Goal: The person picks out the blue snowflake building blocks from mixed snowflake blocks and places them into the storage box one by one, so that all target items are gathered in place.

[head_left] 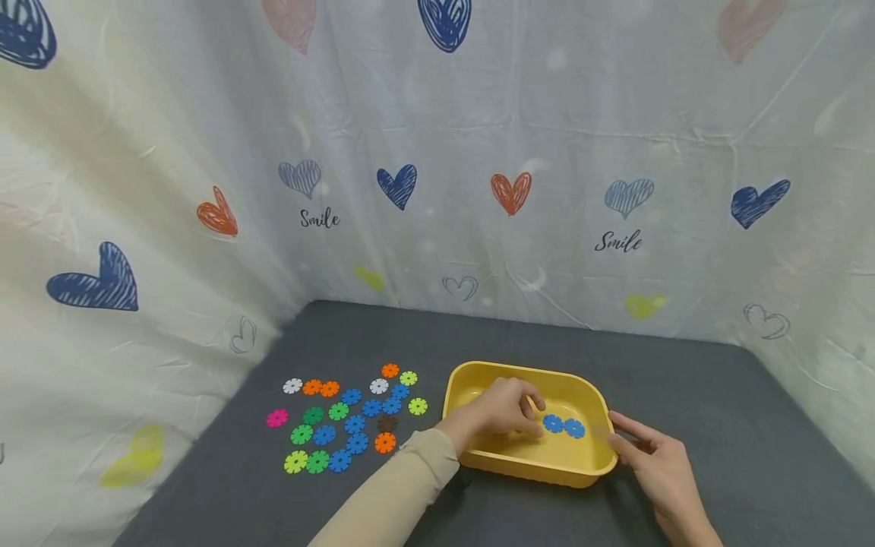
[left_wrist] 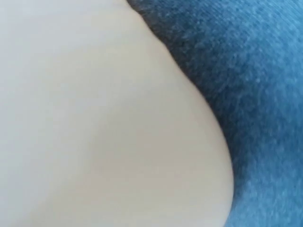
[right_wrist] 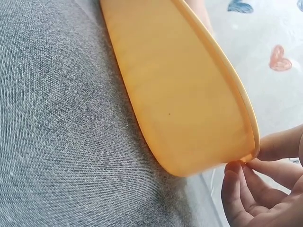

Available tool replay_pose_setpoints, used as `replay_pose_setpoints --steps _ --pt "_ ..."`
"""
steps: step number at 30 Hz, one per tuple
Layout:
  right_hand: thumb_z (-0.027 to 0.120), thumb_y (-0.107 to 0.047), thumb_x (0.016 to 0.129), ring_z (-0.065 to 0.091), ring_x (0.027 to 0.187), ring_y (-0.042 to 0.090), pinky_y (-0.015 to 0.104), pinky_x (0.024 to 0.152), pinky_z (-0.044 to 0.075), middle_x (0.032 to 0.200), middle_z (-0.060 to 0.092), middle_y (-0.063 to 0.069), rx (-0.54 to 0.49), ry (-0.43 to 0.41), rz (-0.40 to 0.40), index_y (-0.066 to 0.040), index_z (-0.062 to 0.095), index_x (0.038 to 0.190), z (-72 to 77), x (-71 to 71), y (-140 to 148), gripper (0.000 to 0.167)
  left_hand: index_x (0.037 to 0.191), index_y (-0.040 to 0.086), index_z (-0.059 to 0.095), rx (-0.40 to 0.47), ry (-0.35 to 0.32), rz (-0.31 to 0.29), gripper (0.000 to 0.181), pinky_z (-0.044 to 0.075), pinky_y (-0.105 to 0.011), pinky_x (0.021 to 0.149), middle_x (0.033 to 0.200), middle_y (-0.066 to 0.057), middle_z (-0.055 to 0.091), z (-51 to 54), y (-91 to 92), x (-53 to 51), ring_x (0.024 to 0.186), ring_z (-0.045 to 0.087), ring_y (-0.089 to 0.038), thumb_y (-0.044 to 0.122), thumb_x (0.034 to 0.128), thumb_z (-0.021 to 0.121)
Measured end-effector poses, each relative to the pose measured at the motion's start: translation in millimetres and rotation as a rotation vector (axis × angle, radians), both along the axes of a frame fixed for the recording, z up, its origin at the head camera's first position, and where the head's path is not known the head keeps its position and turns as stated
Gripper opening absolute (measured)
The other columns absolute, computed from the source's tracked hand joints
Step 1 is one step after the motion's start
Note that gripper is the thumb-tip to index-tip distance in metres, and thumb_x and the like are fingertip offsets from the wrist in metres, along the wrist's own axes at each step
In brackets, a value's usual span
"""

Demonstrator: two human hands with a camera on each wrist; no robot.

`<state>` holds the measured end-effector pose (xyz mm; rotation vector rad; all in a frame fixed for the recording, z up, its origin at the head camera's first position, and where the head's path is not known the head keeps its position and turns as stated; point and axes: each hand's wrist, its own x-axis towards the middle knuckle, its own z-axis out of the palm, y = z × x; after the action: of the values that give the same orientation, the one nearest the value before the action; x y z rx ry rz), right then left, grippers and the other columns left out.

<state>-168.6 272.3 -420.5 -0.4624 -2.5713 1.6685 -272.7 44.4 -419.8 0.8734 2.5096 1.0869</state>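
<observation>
evidently, the yellow tray [head_left: 560, 384] was pinched at its end by the right hand [head_left: 659, 460], best kept steady; inside, two blue discs [head_left: 554, 423] were seen beside the left hand [head_left: 502, 410], whose grip could not be told.

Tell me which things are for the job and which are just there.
Seem part of the job:
yellow bin, held by the right hand
blue discs inside it, near the left hand
colourful loose discs beside the bin, probably

Just there:
heart-patterned curtain
dark grey tabletop
</observation>
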Motion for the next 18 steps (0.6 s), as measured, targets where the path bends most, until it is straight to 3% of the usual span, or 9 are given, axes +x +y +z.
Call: replay_pose_setpoints --steps 7,18 --pt "0.069 -0.02 0.094 0.058 0.078 0.019 0.03 0.068 0.053 0.104 0.067 0.008 0.0 -0.002 -0.004 -0.002 0.055 0.14 0.0 -1.0 0 0.051 0.111 0.005 0.07 0.047 0.018 -0.025 0.036 0.047 -0.02 0.059 0.077 0.008 0.063 8.2 -11.1 3.6 0.062 0.058 -0.007 0.015 0.0792 0.085" --pt "0.069 -0.019 0.093 0.058 0.078 0.02 0.029 0.068 0.053 0.099 0.068 0.006 0.004 0.01 -0.003 -0.002 0.055 0.139 0.2 -0.1 0 0.051 0.112 0.006 0.07 0.107 0.037 -0.003 0.039 0.049 -0.021 0.06 0.08 0.009 0.063 10.5 -22.6 8.3 0.068 0.059 -0.006 0.018 0.0788 0.085"
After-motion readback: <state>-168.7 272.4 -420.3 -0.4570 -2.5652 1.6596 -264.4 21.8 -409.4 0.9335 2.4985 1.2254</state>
